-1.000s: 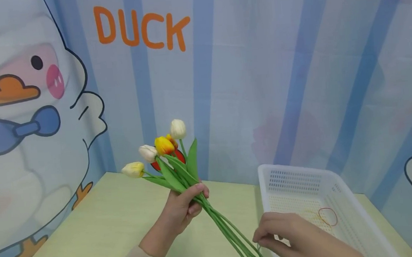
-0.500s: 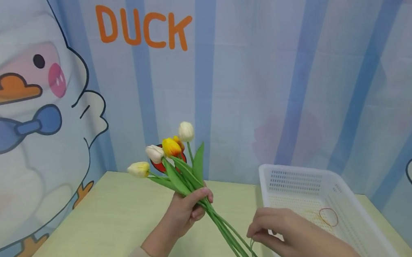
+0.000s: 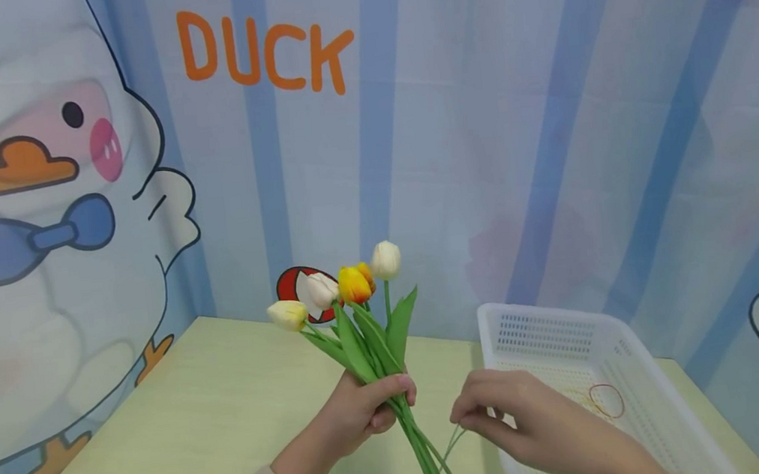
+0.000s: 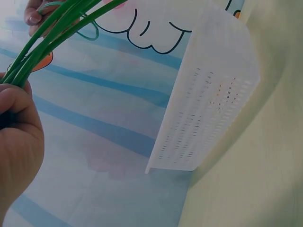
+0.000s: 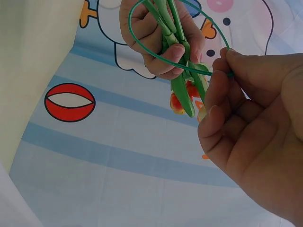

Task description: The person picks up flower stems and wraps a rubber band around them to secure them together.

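Observation:
My left hand (image 3: 371, 411) grips a bunch of artificial tulips (image 3: 356, 284) by the green stems, just under the leaves. White, pale yellow and orange-yellow blooms point up and away, while the stems slant down to the right. Between thumb and fingertips, my right hand (image 3: 524, 420) pinches a thin green rubber band (image 5: 147, 49). In the right wrist view its loop passes around the stems, below the left hand's grip. The left wrist view shows the stems (image 4: 52, 40) and the band crossing them, with the right hand partly behind.
A white perforated plastic basket (image 3: 544, 332) stands on the pale yellow-green table (image 3: 231, 400) at the right, partly under the right hand. Inside lie a red rubber band (image 3: 607, 401) and something thin and yellowish. A duck-printed curtain (image 3: 433, 149) hangs behind.
The left hand has carried the tulips right and a little down, turning them more upright. The right hand has risen slightly leftward, and the band is drawn out from the stems toward it.

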Demonstrator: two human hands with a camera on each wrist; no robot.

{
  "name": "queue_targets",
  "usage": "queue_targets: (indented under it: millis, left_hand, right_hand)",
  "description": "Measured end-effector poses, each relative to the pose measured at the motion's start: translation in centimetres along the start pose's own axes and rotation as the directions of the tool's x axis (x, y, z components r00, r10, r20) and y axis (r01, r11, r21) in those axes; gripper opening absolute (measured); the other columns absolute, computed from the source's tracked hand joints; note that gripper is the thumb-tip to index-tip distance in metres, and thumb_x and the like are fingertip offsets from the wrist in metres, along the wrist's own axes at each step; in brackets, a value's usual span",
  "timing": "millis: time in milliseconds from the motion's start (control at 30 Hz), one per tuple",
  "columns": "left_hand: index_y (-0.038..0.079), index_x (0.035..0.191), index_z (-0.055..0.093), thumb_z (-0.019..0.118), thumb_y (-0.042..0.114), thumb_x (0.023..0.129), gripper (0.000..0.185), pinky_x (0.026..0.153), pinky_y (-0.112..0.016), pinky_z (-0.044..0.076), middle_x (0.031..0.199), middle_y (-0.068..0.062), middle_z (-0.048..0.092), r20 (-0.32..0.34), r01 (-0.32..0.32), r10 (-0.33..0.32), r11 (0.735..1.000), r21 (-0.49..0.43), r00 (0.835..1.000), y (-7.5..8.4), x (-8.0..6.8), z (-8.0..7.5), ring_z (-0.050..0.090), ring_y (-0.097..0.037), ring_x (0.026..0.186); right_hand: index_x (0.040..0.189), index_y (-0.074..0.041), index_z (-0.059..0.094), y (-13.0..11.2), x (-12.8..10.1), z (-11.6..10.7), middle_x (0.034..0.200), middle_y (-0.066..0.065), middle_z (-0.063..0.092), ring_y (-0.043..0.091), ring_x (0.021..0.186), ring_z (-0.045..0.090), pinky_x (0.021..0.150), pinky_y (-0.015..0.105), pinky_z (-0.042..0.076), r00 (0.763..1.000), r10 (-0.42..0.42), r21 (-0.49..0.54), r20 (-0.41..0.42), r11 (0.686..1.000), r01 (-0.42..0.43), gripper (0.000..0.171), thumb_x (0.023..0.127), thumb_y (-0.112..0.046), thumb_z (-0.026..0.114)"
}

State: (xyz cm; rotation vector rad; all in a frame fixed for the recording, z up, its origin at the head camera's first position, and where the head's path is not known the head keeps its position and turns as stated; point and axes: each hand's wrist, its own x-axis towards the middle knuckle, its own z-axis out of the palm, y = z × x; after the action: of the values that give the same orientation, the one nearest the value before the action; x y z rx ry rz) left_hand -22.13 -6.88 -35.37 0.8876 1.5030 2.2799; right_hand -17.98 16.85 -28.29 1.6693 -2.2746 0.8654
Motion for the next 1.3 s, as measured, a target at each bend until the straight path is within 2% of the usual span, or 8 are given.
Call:
queue_targets:
  millis: [100,267,333,567,800,1067,1167,1300]
  left_hand:
    - [0.007,0.077,0.063,0.056,0.011,0.094,0.019,0.038,-0.018,0.021,0.063,0.007,0.058,0.03,-0.005,0.005,1.0,0.004,1.0,-0.3,-0.1,0.3,0.03,-0.001,0.039]
    - [-0.019,0.081,0.049,0.057,0.01,0.093,0.033,0.037,-0.018,0.021,0.059,0.007,0.055,0.048,0.012,-0.012,1.0,0.0,0.999,-0.5,-0.2,0.9,0.03,-0.001,0.039]
    - [-0.024,0.085,0.043,0.056,0.009,0.093,0.036,0.038,-0.019,0.021,0.059,0.007,0.054,0.055,0.019,-0.019,1.0,-0.004,0.998,-0.5,-0.3,1.1,0.029,-0.002,0.038]
    - [-0.017,0.082,0.05,0.055,0.002,0.091,0.022,0.038,-0.02,0.02,0.058,0.006,0.053,0.079,0.043,-0.04,0.999,-0.03,0.996,-0.9,-0.4,1.5,0.029,-0.003,0.038]
    - [-0.023,0.085,0.046,0.056,0.006,0.093,0.031,0.038,-0.021,0.02,0.053,0.007,0.048,0.106,0.065,-0.063,0.998,-0.014,0.992,-1.3,-0.6,1.6,0.028,-0.005,0.038]
    - [-0.028,0.087,0.042,0.056,0.006,0.093,0.037,0.036,-0.022,0.018,0.056,0.008,0.052,0.127,0.046,-0.046,0.999,0.007,0.991,-1.6,-0.7,1.7,0.027,-0.004,0.037]
    - [-0.027,0.087,0.044,0.056,0.005,0.093,0.035,0.035,-0.022,0.018,0.056,0.008,0.052,0.127,0.045,-0.05,0.998,0.036,0.991,-1.6,-0.7,1.6,0.027,-0.003,0.037]
    - [-0.023,0.088,0.05,0.057,0.007,0.093,0.031,0.035,-0.022,0.02,0.051,0.008,0.044,0.106,0.053,-0.068,0.989,0.139,0.992,-1.6,-0.8,1.5,0.026,-0.005,0.036]
  right_hand:
    - [0.105,-0.018,0.064,0.0,0.2,0.0,0.092,-0.009,0.063,0.0,0.079,0.058,0.066,0.016,0.049,1.0,0.016,0.001,0.003,1.0,-0.016,0.021,0.093,-0.001,0.059]
    - [0.104,-0.019,0.064,-0.1,0.3,0.0,0.091,-0.009,0.063,0.0,0.079,0.058,0.066,0.015,0.049,1.0,0.022,-0.009,0.0,1.0,-0.022,0.021,0.093,-0.001,0.06]
    - [0.104,-0.019,0.064,-0.1,0.4,0.0,0.091,-0.01,0.063,0.0,0.079,0.057,0.065,0.015,0.049,1.0,0.02,-0.019,-0.004,1.0,-0.02,0.021,0.093,-0.002,0.061]
    - [0.105,-0.02,0.064,-0.1,0.5,-0.2,0.091,-0.011,0.063,0.0,0.079,0.056,0.064,0.017,0.049,0.999,0.05,0.0,0.007,0.999,-0.05,0.019,0.095,-0.005,0.059]
    - [0.104,-0.02,0.064,-0.1,0.7,-0.4,0.09,-0.01,0.062,0.0,0.077,0.055,0.063,0.018,0.049,0.999,0.049,0.022,-0.007,0.999,-0.049,0.02,0.094,-0.004,0.059]
    - [0.102,-0.02,0.065,-0.3,0.7,-0.6,0.09,-0.01,0.062,0.001,0.078,0.055,0.065,0.018,0.049,0.998,0.024,-0.006,-0.06,1.0,-0.025,0.023,0.091,0.0,0.062]
    - [0.1,-0.019,0.065,-0.5,0.7,-0.7,0.089,-0.01,0.062,0.001,0.077,0.055,0.065,0.018,0.05,0.997,0.019,-0.021,-0.078,1.0,-0.021,0.023,0.09,0.001,0.063]
    - [0.099,-0.019,0.066,-0.7,0.6,-0.5,0.087,-0.01,0.062,0.0,0.076,0.054,0.065,0.018,0.049,0.995,0.027,-0.035,-0.092,0.999,-0.031,0.023,0.088,0.002,0.065]
